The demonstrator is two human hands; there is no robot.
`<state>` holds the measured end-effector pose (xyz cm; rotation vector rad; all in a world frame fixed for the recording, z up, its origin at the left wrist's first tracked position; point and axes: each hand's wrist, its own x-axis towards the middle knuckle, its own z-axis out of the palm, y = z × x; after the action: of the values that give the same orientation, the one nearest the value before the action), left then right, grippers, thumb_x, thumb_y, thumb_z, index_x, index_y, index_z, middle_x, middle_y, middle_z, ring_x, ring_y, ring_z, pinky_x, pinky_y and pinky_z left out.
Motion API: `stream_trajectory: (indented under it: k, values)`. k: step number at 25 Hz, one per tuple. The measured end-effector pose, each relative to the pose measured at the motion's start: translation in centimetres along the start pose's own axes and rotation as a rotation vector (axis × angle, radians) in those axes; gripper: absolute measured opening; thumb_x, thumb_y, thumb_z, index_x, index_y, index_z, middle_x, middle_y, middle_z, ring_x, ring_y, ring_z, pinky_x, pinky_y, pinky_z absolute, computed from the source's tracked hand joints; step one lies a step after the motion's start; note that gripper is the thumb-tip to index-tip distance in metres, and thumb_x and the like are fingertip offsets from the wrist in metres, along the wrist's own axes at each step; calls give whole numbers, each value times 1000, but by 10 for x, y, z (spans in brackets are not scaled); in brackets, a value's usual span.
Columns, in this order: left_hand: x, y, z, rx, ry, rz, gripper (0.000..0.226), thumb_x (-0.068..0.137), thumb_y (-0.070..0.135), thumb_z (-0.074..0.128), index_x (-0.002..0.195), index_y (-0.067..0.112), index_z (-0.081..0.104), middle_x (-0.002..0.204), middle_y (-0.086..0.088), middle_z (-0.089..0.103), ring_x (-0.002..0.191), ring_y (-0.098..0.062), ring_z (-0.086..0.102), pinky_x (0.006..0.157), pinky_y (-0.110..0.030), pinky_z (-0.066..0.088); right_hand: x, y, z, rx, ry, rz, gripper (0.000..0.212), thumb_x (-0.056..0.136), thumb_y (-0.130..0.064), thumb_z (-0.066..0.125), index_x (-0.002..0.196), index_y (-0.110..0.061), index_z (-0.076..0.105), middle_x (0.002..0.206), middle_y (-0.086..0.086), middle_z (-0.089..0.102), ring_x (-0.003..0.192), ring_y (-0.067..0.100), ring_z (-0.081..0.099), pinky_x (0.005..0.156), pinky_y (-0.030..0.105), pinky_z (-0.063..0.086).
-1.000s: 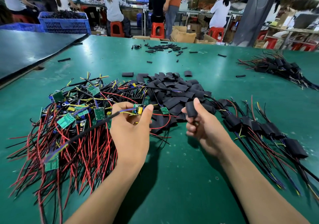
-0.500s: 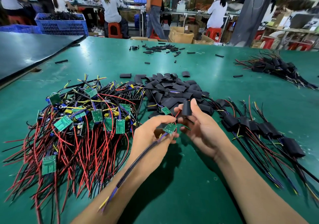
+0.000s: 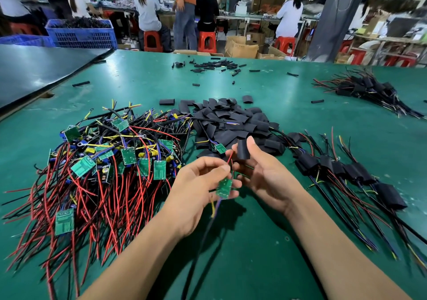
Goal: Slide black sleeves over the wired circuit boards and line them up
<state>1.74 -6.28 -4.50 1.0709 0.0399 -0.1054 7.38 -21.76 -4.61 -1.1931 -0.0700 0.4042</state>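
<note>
My left hand (image 3: 198, 184) holds a small green circuit board (image 3: 224, 188) by its wires, above the green table (image 3: 254, 242); red wires rise from the board and a black cable hangs below it. Just to the right, my right hand (image 3: 265, 172) pinches a flat black sleeve (image 3: 242, 149) between thumb and fingers, close to the red wire tips. A heap of unsleeved boards with red and black wires (image 3: 104, 165) lies at the left. Loose black sleeves (image 3: 231, 119) are piled in the middle. Sleeved boards (image 3: 346, 170) lie in a row at the right.
A second bundle of sleeved boards (image 3: 369, 91) lies at the far right. Small black tube pieces (image 3: 215, 65) are scattered at the far edge. A dark panel (image 3: 41, 68) covers the left corner. People sit on red stools at benches beyond, beside a blue crate (image 3: 83, 36).
My left hand lifted one board out of the left heap and brought it to the middle, then turned it so its red wires point up. My right hand moved the sleeve in beside them.
</note>
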Motion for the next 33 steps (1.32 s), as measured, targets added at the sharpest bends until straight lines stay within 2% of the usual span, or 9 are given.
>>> stream_trajectory:
  k: [5,10,14,17,21,24,27,30,33]
  values:
    - [3,2,-3,10,100,-33,23,94,-8,52,111,1,64,68,-8,62,63,-28,68,57,-31,58,3,-5,-3,104,205,-59,49,70,-54,70,99,-14,72,82,-1,70,60,7,57,53,19,47]
    - [6,2,-5,115,128,-37,18,96,4,55,101,-5,70,60,-1,50,44,-20,51,42,-24,43,3,-7,-4,205,223,-91,36,77,-43,67,94,-12,70,85,5,75,65,12,70,57,22,55]
    - [5,2,-7,139,129,-40,18,94,9,61,95,-4,72,62,-2,43,42,-19,44,40,-23,37,4,-8,-5,310,267,-138,33,79,-36,69,97,-9,65,84,8,74,78,18,76,64,25,60]
    - [5,4,-7,80,128,-57,15,92,6,62,97,-4,73,62,-2,44,43,-19,44,40,-24,38,4,-8,-9,374,318,-156,22,92,-29,65,93,-7,64,83,10,76,82,20,77,66,27,62]
    - [7,5,-9,7,110,-59,16,93,7,60,98,-3,72,61,-1,45,42,-17,44,41,-23,38,5,-6,-8,415,301,-140,21,96,-25,62,93,-4,64,86,13,77,84,21,77,70,28,62]
    - [8,6,-11,-42,88,-97,16,91,9,61,86,4,75,60,0,44,41,-15,42,40,-21,37,5,-4,-6,437,250,-114,23,91,-26,64,91,-3,63,91,14,77,88,21,77,72,29,62]
    - [11,5,-12,-50,73,-136,11,80,15,69,78,9,77,58,1,43,40,-14,40,38,-22,34,5,-4,-3,460,191,-95,26,83,-28,66,86,-2,68,94,14,77,91,20,76,76,30,62]
    - [13,3,-12,-37,61,-148,19,65,23,76,78,9,78,58,1,44,39,-14,40,38,-22,33,4,-6,0,486,153,-96,26,80,-29,66,71,-8,79,96,12,78,92,19,76,78,30,62]
    - [12,3,-13,-36,48,-158,19,64,23,76,77,10,78,59,1,44,40,-14,39,38,-22,33,3,-7,2,498,140,-106,26,81,-29,65,68,-11,80,98,11,78,92,18,76,79,30,62]
